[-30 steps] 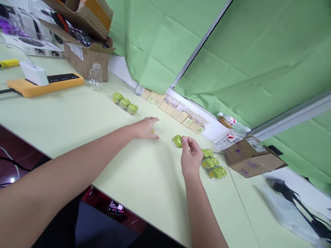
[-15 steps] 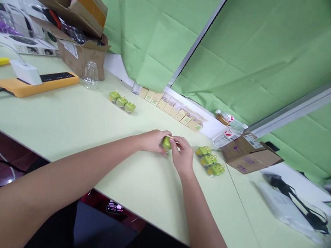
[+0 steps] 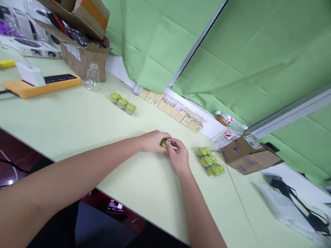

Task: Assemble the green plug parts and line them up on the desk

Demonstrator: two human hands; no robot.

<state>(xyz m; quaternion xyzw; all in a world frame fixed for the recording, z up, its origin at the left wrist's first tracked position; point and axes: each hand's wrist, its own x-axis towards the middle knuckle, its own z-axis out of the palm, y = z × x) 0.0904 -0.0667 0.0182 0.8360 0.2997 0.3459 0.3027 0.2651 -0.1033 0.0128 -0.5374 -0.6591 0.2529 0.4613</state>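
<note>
Mid-table, my left hand [image 3: 154, 141] is closed around a small clear container with a green lid [image 3: 163, 143]. My right hand [image 3: 179, 157] has its thumb and fingers pinched at the lid, by a small pale loop on top. My fingers cover most of the container. Just right of my right hand stands a cluster of similar green-lidded containers [image 3: 208, 160], with pale loops standing up from them. Three more green-lidded containers [image 3: 122, 103] form a row farther back on the left.
Small tan boxes [image 3: 170, 108] line the back edge by the green curtain. An orange power strip [image 3: 41, 87], clear jar [image 3: 93, 77] and open carton [image 3: 85, 57] are at left. Plastic bottles [image 3: 230, 121], another carton [image 3: 250, 153] and a black cable [image 3: 298, 201] lie at right.
My right hand has moved slightly left, closer to my left hand, and the fingers now hide more of the container. The camera view has shifted slightly.
</note>
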